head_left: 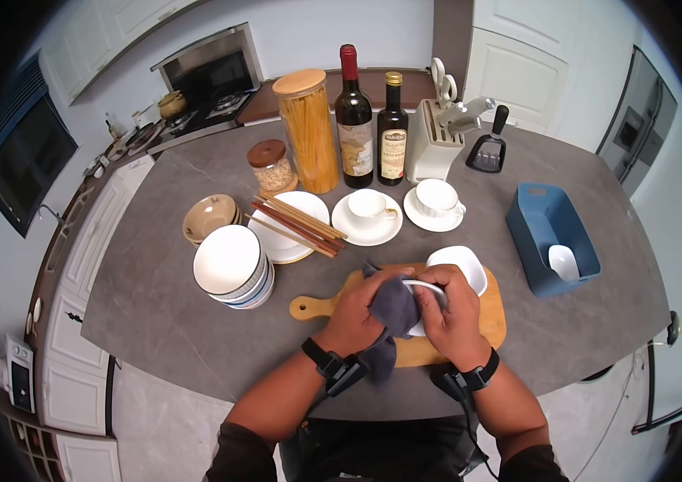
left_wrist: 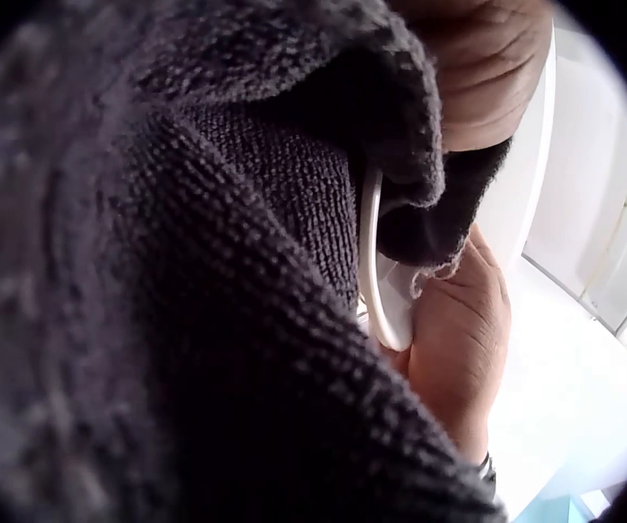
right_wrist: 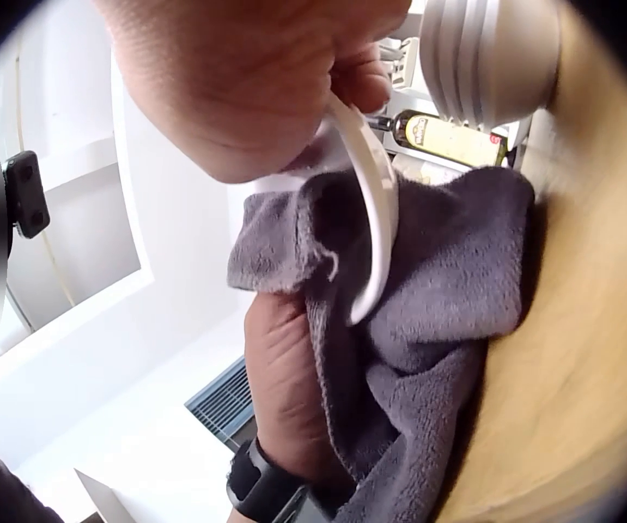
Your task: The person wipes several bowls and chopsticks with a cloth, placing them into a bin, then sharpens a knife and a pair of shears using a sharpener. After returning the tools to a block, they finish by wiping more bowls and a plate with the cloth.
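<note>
Between the two hands, above a wooden cutting board (head_left: 485, 321), is a white dish (head_left: 429, 285) with a curved rim. The left hand (head_left: 357, 317) grips a dark grey cloth (head_left: 395, 309) wrapped over one side of the dish. Opposite it, the right hand (head_left: 455, 317) holds the dish by its rim, thumb toward the near side. In the right wrist view the cloth (right_wrist: 433, 262) lies on both sides of the dish's edge (right_wrist: 376, 207). Beyond the hands, a white squarish bowl (head_left: 469, 265) rests on the board.
A blue basket (head_left: 530, 241) holding a small white dish (head_left: 563, 262) stands right. Stacked bowls (head_left: 228, 261), brown bowls (head_left: 210, 218) and chopsticks on a plate (head_left: 276, 249) are left. Cups (head_left: 367, 204), bottles (head_left: 355, 120), a pasta jar (head_left: 309, 132) and a knife block (head_left: 435, 149) stand behind.
</note>
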`<state>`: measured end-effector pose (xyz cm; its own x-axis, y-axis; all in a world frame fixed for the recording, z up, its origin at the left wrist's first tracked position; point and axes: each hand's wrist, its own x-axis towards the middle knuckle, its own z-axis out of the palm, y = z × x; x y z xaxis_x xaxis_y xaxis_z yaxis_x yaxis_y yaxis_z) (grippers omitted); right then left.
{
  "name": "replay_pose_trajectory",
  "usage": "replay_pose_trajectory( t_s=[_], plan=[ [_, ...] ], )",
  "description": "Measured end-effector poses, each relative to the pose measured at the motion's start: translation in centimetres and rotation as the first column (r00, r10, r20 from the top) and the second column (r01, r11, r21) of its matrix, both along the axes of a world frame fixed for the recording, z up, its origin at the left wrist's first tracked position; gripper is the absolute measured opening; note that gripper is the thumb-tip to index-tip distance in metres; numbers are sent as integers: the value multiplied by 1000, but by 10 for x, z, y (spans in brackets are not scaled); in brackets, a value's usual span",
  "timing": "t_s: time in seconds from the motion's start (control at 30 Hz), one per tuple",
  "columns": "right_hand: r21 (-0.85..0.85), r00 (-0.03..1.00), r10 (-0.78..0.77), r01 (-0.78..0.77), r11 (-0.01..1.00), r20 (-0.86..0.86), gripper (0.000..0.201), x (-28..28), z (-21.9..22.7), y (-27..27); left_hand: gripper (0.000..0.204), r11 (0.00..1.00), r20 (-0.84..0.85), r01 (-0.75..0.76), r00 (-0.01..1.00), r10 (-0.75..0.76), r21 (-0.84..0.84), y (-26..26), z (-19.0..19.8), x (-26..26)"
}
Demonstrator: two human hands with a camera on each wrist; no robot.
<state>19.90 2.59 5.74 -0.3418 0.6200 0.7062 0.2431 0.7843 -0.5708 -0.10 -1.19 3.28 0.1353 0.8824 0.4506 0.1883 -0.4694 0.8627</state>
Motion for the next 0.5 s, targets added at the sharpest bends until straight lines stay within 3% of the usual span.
replay_pose_trajectory(
  t_s=[0.07, 0.17, 0.27, 0.33, 0.4, 0.5],
  plan=[
    [50, 998, -9, 11, 999, -54, 17, -4, -5, 1, 48, 1000, 17, 3, 1000, -2, -29, -2, 2, 2],
    [-18, 967, -89, 88, 996, -240, 18, -5, -9, 1, 46, 1000, 117, -13, 993, 16, -27, -4, 2, 8],
    [-117, 972, -30, 3, 993, -232, 17, -8, -6, -3, 45, 998, 135, -64, 989, 65, -12, -4, 3, 6],
    [-88, 985, -31, 16, 996, -172, 16, -6, 3, -3, 45, 998, 22, -58, 998, 58, 2, -1, 2, -1],
    [7, 999, -47, 48, 999, -9, 15, 1, 5, 0, 46, 998, -25, -48, 999, 48, 31, 1, 1, -3],
    [63, 999, -39, 40, 997, -17, 18, -2, 6, 0, 47, 998, -40, -36, 999, 38, 42, 1, 0, -1]
  ],
)
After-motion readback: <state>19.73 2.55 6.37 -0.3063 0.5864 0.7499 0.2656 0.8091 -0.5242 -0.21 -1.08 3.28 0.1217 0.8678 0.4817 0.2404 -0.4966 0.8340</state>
